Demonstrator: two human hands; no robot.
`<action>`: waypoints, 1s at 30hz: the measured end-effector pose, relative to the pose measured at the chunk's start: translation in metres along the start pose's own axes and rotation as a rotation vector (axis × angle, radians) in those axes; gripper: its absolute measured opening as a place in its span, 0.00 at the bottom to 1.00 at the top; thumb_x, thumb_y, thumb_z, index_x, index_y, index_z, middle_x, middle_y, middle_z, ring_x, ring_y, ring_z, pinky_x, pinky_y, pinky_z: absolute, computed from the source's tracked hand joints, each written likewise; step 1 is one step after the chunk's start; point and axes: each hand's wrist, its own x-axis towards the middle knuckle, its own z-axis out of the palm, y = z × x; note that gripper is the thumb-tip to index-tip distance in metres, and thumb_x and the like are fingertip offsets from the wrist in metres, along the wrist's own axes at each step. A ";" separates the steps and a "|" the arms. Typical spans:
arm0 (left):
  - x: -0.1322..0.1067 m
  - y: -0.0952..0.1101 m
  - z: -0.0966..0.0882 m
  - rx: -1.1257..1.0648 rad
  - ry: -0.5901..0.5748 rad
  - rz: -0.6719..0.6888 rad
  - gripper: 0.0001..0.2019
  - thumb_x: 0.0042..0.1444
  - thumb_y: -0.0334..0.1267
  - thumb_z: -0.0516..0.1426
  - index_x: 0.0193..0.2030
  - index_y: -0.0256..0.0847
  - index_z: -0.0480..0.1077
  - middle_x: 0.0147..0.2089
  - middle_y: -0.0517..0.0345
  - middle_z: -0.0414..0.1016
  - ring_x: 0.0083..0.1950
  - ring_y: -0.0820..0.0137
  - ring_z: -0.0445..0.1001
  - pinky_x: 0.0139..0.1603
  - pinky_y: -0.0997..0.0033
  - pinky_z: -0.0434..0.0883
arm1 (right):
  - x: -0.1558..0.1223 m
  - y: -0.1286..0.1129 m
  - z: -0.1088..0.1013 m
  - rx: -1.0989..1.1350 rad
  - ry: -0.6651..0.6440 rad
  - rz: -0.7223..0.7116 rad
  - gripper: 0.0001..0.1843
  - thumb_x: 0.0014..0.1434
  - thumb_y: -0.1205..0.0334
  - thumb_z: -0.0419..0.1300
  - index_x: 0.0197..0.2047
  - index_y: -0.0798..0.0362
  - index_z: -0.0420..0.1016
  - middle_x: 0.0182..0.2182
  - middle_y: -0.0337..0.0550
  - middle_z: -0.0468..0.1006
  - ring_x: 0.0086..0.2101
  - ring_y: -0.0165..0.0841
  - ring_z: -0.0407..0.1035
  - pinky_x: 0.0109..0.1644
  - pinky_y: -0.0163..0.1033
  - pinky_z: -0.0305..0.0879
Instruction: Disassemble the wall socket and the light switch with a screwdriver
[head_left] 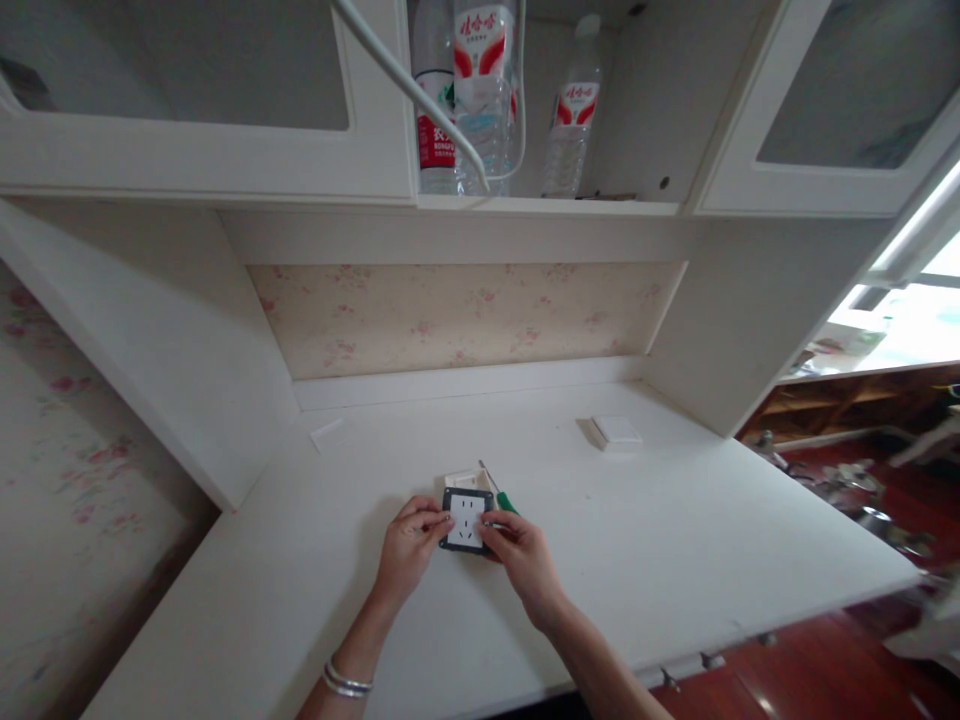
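Observation:
Between my two hands is a wall socket (466, 520), a white face with several slots in a dark square frame. My left hand (409, 540) pinches its left edge, thumb and fingers closed. On the opposite side my right hand (523, 562) grips the right edge the same way. Just behind the socket lies an open white back box (459, 480), partly covered by it. A screwdriver with a green handle (505, 501) rests beside the box, its shaft pointing away from me; the handle's near end is close to my right hand.
A white square piece (616, 432) lies at the back right of the white desk (630, 560), and a thin flat white piece (328, 434) at the back left. Overhead, a shelf holds several plastic bottles (576, 120); a white cable (416, 95) hangs down in front.

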 end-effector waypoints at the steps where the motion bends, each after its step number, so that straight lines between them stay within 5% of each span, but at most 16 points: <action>1: 0.000 0.001 0.000 0.014 -0.007 0.005 0.08 0.49 0.44 0.62 0.31 0.42 0.79 0.38 0.55 0.71 0.39 0.68 0.71 0.40 0.73 0.69 | 0.000 0.000 0.000 -0.003 -0.003 -0.002 0.21 0.42 0.48 0.69 0.36 0.54 0.78 0.31 0.44 0.79 0.34 0.38 0.73 0.39 0.42 0.69; 12: 0.000 0.007 -0.004 -0.244 -0.018 -0.143 0.10 0.47 0.43 0.63 0.27 0.37 0.73 0.33 0.58 0.68 0.34 0.72 0.68 0.34 0.77 0.68 | 0.004 0.007 0.002 -0.022 -0.026 -0.057 0.24 0.41 0.45 0.68 0.35 0.56 0.78 0.29 0.45 0.78 0.34 0.41 0.74 0.40 0.45 0.69; 20: -0.004 0.006 -0.010 -0.029 0.016 -0.017 0.09 0.49 0.43 0.62 0.34 0.42 0.78 0.41 0.54 0.71 0.39 0.68 0.71 0.40 0.73 0.69 | 0.001 -0.002 0.010 -0.091 -0.027 -0.027 0.21 0.43 0.47 0.67 0.35 0.53 0.77 0.28 0.44 0.79 0.31 0.38 0.73 0.36 0.41 0.69; 25: -0.010 0.005 -0.029 -0.282 -0.028 -0.210 0.12 0.50 0.45 0.61 0.36 0.39 0.78 0.56 0.50 0.67 0.52 0.61 0.68 0.49 0.68 0.69 | 0.008 -0.001 0.022 -0.048 -0.066 -0.036 0.20 0.43 0.48 0.67 0.36 0.53 0.77 0.29 0.44 0.79 0.32 0.38 0.73 0.38 0.43 0.69; 30: -0.014 0.008 -0.052 -0.349 -0.166 -0.380 0.18 0.50 0.46 0.61 0.43 0.35 0.76 0.42 0.47 0.77 0.42 0.63 0.73 0.44 0.67 0.69 | 0.022 0.001 0.044 -0.169 -0.126 -0.105 0.15 0.47 0.49 0.65 0.35 0.50 0.78 0.35 0.45 0.78 0.35 0.40 0.72 0.36 0.44 0.70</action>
